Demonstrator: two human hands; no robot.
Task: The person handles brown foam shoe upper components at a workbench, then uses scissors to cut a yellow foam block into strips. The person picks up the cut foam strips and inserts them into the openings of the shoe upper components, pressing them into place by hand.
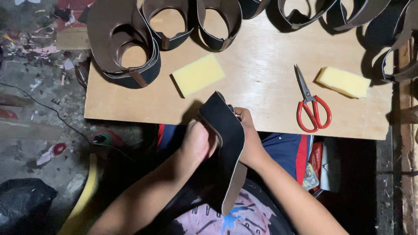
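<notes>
Both hands, left (198, 141) and right (247, 130), gripping a black curved strip (226, 143). Hovering at the wooden board's (261, 78) near edge. Red scissors (312, 106) lying toward its right corner.

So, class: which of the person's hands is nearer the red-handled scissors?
Right. The right hand is just left of the scissors; the left hand lies farther left, beyond the black piece.

Bright light on the wooden board (261, 87); floor and lap dim, dark shadows under it, picture sharp
</notes>
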